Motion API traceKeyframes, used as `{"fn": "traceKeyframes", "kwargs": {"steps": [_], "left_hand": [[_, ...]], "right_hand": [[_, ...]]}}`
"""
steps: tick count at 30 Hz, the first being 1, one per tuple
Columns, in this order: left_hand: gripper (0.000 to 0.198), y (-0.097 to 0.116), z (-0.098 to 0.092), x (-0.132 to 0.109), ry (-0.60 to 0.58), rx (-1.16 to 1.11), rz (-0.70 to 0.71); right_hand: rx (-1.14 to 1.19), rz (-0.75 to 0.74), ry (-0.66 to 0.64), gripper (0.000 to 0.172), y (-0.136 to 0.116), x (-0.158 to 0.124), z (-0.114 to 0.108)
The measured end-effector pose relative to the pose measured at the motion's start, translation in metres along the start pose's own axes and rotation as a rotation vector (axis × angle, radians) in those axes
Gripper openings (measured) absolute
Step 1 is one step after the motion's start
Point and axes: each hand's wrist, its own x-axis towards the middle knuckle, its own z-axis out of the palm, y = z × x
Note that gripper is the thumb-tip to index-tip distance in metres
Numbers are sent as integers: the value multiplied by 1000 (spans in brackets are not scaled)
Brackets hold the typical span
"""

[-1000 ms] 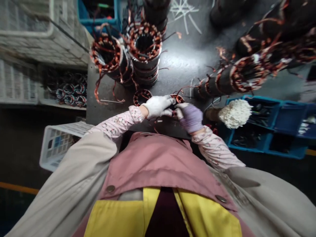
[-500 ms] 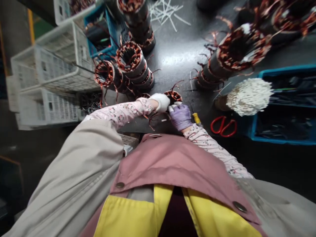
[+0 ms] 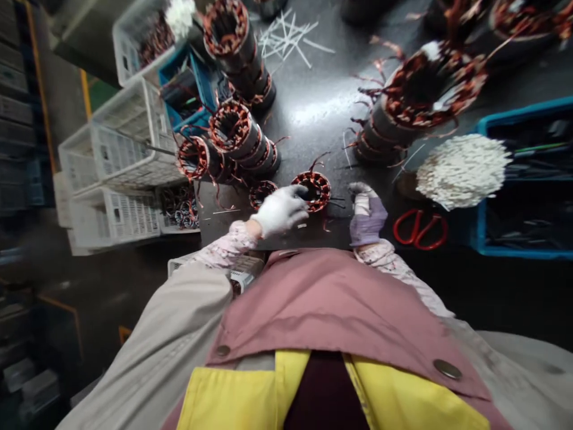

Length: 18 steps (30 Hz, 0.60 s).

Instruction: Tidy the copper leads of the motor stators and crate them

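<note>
A short copper-wound stator ring lies on the dark workbench just ahead of me. My left hand, in a white glove, reaches over a smaller wound ring, its fingertips at the larger ring's left edge. My right hand, in a purple glove with pale fingertips, is raised to the right of the larger ring, not touching it. Its fingers are bunched, and I cannot tell whether they pinch anything. Taller stacks of wound stators stand beyond.
Red-handled scissors lie right of my right hand, below a white tufted bundle. A large wound stator stack stands ahead. Cut white ties lie far ahead. White crates stand left; a blue bin stands right.
My hands have come apart. The right hand moved right, away from the larger ring, and the left drew back to its edge. The ring now lies uncovered, and my view has turned slightly.
</note>
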Motion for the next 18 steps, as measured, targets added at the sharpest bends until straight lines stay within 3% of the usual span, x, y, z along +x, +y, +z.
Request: {"fn": "traceKeyframes", "kwargs": {"steps": [2,4,9,12,14,18], "left_hand": [[20,5,19,14,-141,179,98],[22,7,39,28,-212,274,132],[34,-8,66,47,-194,196,231],[28,-14,66,50,-173,145,304],[25,-13,61,51,-156,185,333],[23,-8,37,46,-125,190,350]], "right_hand": [[181,110,70,48,0,9,19],[178,92,-17,49,-9,25,44],[-453,-53,-447,34,-47,59,98],[-632,-110,-574,29,-61,60,100],[-484,-73,-483,33,-63,57,85],[-139,34,-59,43,-56,44,35]]}}
